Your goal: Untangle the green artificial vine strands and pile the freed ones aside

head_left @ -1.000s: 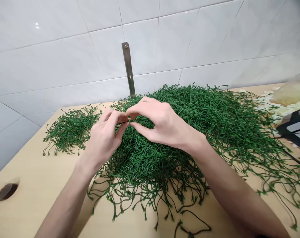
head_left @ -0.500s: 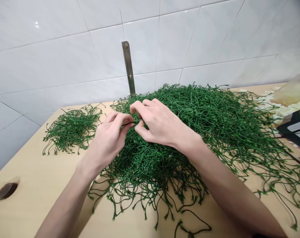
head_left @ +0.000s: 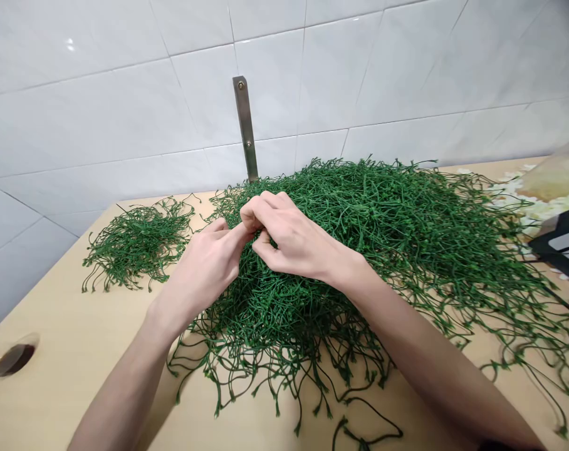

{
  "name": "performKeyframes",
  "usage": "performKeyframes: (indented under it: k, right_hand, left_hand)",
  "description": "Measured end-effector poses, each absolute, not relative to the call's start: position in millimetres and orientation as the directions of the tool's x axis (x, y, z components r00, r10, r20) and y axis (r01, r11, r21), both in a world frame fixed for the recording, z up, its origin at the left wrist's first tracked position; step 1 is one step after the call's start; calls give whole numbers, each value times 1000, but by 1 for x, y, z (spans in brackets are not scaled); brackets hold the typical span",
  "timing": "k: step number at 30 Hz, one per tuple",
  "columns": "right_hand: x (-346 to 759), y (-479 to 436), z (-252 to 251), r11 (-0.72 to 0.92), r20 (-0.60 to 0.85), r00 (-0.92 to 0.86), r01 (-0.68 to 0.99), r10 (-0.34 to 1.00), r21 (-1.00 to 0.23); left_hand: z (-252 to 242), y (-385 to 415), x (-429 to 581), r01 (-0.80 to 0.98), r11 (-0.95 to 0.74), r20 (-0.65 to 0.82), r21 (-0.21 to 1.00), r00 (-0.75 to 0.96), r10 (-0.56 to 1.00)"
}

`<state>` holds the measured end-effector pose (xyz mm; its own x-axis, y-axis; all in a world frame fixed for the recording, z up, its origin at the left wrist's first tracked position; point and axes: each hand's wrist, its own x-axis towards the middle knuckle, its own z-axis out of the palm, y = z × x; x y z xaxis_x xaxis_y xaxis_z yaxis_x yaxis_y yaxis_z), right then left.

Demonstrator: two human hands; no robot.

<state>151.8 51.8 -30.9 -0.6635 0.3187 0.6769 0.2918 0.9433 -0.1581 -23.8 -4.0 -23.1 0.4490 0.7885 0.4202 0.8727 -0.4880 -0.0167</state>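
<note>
A large heap of thin green artificial stems [head_left: 397, 219], with small forked tips, spreads over the table. My left hand [head_left: 207, 260] and my right hand [head_left: 291, 241] meet above the heap's left part. The left fingers are pinched together, and a thin dark-green stem showed between them a moment before; it is now hidden behind the fingers. My right hand is closed, its curled index finger and thumb touching the left fingertips. What the right fingers hold, if anything, is hidden.
A smaller pile of stems [head_left: 136, 244] lies to the left on the wooden table [head_left: 91, 351]. A cup with dark liquid [head_left: 12, 360] stands at the left edge. Behind is a tiled wall with a metal bracket [head_left: 245, 128]. White flowers [head_left: 512, 194] and a black-edged object [head_left: 564, 241] are at right.
My right hand has shifted slightly left, so the fingertips of both hands now touch. The thin stem at my left fingertips has gone out of sight. The piles look the same.
</note>
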Motion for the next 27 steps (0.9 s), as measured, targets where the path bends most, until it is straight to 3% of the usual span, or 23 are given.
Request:
performKeyframes:
  k: [11,19,27]
  right_hand:
    - [158,62,-34,932,634,-683,252,362,-261]
    - [166,63,-28,894,696,-563,326,445,-308]
    - [163,57,-26,904,653,-626,291,427,-312]
  left_hand:
    - [-23,0,-27,879,-477,445,0,427,787]
    - [-16,-1,-27,918,-365,432,153,270,860]
    - [-18,-1,-26,902,-428,473,55,353,807]
